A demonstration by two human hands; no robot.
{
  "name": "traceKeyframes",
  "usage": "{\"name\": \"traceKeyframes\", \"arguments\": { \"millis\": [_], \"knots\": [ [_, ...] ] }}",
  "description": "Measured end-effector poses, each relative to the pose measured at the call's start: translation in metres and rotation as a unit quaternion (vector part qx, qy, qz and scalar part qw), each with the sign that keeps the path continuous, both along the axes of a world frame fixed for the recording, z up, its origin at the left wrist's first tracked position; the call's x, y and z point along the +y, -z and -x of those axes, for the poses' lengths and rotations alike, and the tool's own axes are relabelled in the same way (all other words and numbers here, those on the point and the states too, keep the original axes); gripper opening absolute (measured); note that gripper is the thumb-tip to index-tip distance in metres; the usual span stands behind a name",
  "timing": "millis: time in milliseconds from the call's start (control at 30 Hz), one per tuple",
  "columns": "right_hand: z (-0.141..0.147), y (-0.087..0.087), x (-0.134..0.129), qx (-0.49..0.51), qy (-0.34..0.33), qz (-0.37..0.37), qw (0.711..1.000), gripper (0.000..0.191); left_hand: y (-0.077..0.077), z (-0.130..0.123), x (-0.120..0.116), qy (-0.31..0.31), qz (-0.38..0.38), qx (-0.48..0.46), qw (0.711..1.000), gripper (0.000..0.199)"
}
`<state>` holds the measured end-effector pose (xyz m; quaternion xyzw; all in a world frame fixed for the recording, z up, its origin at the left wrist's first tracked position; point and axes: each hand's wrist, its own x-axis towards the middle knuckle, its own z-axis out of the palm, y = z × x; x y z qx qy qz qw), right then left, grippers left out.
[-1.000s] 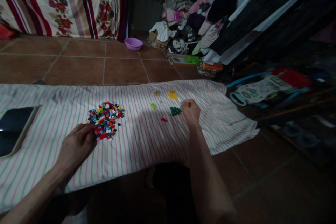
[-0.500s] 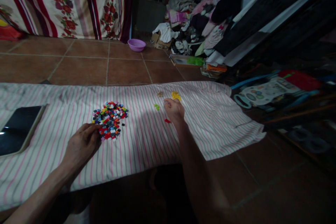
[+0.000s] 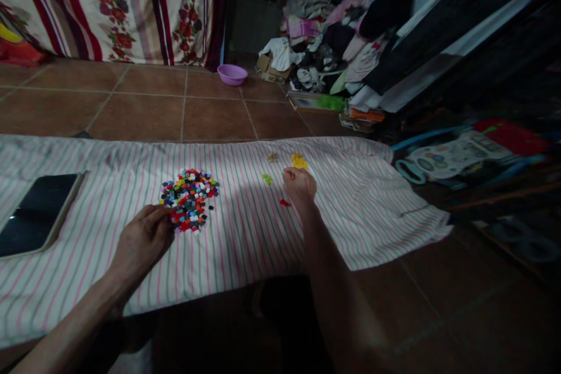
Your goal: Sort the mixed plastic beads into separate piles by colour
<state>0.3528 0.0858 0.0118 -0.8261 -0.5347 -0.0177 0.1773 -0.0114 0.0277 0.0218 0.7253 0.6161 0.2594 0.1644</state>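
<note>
A mixed pile of tiny coloured pieces (image 3: pixel 189 198), small and blocky, lies on the striped cloth (image 3: pixel 245 234). At its lower left edge my left hand (image 3: pixel 142 236) rests with thumb and fingers together, touching the pile beside some red pieces. Further right, my right hand (image 3: pixel 300 186) is closed, fingers curled in; whatever they hold is hidden. Around it are small sorted groups: yellow pieces (image 3: pixel 299 160) just beyond the knuckles, light green pieces (image 3: pixel 267 178) to the left, tan pieces (image 3: pixel 272 158) farther back, and red pieces (image 3: pixel 284 203) beside the wrist.
A dark-screened tablet (image 3: pixel 39 213) lies on the cloth at the left. On the tiled floor beyond stand a purple basin (image 3: pixel 232 75) and a cardboard box (image 3: pixel 272 70) near heaped clothes (image 3: pixel 333 35). A floral curtain (image 3: pixel 109 6) hangs at the back left.
The whole view has shifted slightly, moving the scene to the right. My right hand has moved a little to the right and its fingers are curled tighter. My left hand stays at the pile's edge.
</note>
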Motion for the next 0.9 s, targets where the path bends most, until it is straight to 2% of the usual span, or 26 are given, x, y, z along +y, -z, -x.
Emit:
{"name": "traceKeyframes", "arguments": {
  "millis": [367, 633, 900],
  "knots": [
    [0.004, 0.003, -0.001, -0.021, -0.017, 0.015, 1.0, 0.028, -0.001, -0.001, 0.0, -0.006, -0.009, -0.007, 1.0, 0.031],
    [0.001, 0.001, -0.002, -0.031, -0.018, -0.011, 0.999, 0.028, -0.003, -0.001, 0.0, -0.006, 0.004, -0.011, 1.0, 0.035],
    [-0.006, -0.001, -0.001, -0.033, 0.01, -0.049, 0.998, 0.033, -0.007, -0.001, 0.0, -0.003, 0.021, -0.012, 1.0, 0.035]
  ]
}}
